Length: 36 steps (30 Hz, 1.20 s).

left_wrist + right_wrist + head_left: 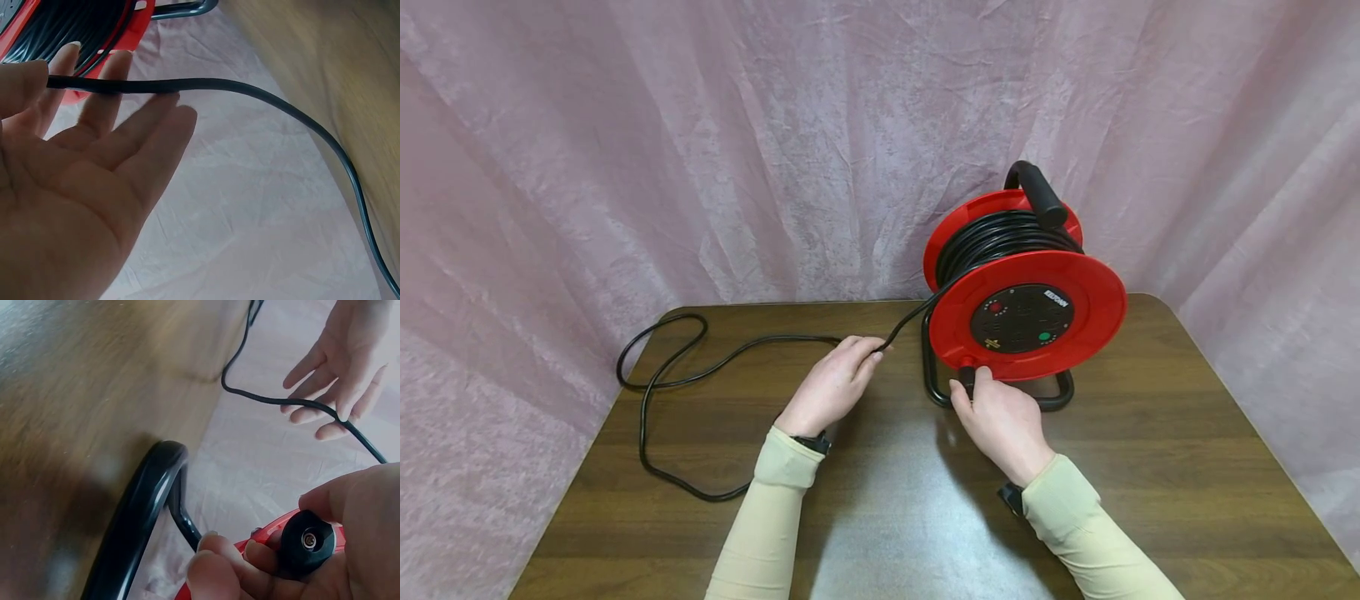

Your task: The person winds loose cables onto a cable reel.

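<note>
A red cable reel with black cable wound between its flanges stands on a black tube stand. My right hand grips the black winding knob at the low edge of the front flange, thumb and fingers curled about it. To the left, my left hand holds the black cable between its thumb and fingers, the fingers fairly straight beneath it. From this hand the cable rises slantwise to the drum. Its other stretch drops to the table and lies in loose loops at the left.
The wooden table carries everything. Behind and on both sides hangs a pink curtain. A black carrying handle tops the reel, and the stand's tube runs close to the right hand.
</note>
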{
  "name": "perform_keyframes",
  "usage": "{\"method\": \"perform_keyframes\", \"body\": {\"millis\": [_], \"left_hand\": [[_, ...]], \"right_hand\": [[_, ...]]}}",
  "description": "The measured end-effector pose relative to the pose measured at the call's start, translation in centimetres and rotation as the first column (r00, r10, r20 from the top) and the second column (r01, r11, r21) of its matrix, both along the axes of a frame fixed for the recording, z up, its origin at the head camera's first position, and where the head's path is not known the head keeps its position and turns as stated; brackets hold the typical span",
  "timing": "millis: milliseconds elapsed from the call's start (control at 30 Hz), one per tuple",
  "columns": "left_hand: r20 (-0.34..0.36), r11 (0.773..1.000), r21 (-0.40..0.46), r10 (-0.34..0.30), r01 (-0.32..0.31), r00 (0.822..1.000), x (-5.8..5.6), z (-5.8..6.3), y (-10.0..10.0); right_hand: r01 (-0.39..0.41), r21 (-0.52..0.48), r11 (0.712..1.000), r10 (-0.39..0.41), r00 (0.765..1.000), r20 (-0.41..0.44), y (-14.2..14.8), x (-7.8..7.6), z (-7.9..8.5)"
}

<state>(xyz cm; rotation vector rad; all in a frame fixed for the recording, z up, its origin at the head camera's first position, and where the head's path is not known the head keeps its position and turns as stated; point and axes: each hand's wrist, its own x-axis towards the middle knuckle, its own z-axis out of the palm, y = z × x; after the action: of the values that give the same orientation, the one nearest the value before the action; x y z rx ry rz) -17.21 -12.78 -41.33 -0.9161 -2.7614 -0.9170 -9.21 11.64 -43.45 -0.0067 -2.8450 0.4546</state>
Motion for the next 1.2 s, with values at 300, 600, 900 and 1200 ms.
{"method": "perform_keyframes", "body": {"millis": [300,600,900,1200], "left_hand": [[-0.007,0.999,-0.045,0.025,-0.026,1.000,-0.2,-0.2,0.0],[0.043,0.999,-0.031,0.027,-0.026,0.999,-0.1,-0.2,0.1],[0.033,0.999,-0.018,0.050,-0.050,0.998,0.0,-0.2,0.0],[0.090,0.996,0.017,0.091,-0.093,0.992,-0.1,-0.2,0.6]], "right_hand": [[0.003,-0.018,1.000,-0.002,0.999,0.034,-0.4,-0.2,0.6],[0.000,-0.031,1.000,0.001,0.999,0.048,-0.8,-0.5,1.2],[-0.014,-0.036,0.999,0.014,1.000,0.011,-1.2,-0.6,1.6],[-0.023,-0.056,0.998,0.024,1.000,0.012,-1.3,-1.0,2.7]]}}
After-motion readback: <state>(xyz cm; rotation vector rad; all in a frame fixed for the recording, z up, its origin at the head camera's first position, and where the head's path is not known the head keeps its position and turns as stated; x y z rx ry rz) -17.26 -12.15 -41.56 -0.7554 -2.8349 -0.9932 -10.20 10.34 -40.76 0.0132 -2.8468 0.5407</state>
